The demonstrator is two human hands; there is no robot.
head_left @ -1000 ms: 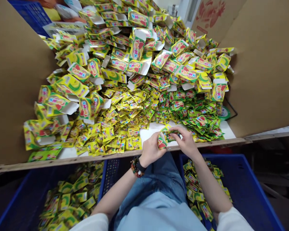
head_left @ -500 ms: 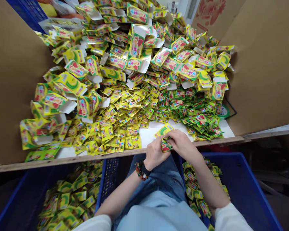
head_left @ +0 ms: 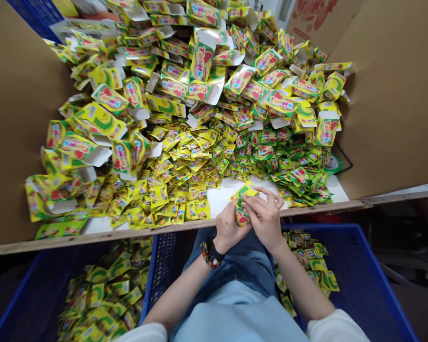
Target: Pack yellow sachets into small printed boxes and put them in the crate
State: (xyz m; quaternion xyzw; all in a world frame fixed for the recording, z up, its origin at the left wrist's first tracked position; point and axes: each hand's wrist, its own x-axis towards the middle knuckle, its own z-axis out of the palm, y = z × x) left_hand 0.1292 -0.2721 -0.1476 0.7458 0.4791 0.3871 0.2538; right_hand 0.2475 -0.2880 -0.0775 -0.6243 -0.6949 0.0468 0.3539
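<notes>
My left hand (head_left: 231, 222) is closed round a small green and yellow candy box (head_left: 241, 216) with a red watermelon print, at the table's front edge. The thumb and index finger of my right hand (head_left: 266, 216) press on the box's upper end; its other fingers are bent away. What lies under the fingertips is hidden. Just beyond the hands is a yellow printed piece (head_left: 243, 190); I cannot tell whether it joins the box. Beyond them lie a heap of yellow candy sachets (head_left: 185, 161) and a heap of green sachets (head_left: 299, 175).
Open-flapped candy boxes (head_left: 203, 54) are piled high at the back. Cardboard walls (head_left: 388, 109) stand on both sides. Below the wooden table edge (head_left: 128, 233), a left blue crate (head_left: 32, 294) and a right blue crate (head_left: 364, 275) hold filled-looking small boxes.
My right hand has turned and shifted slightly left, its fingers now stretched farther over the box's top. My left hand keeps its hold, almost unmoved. The view has shifted slightly.
</notes>
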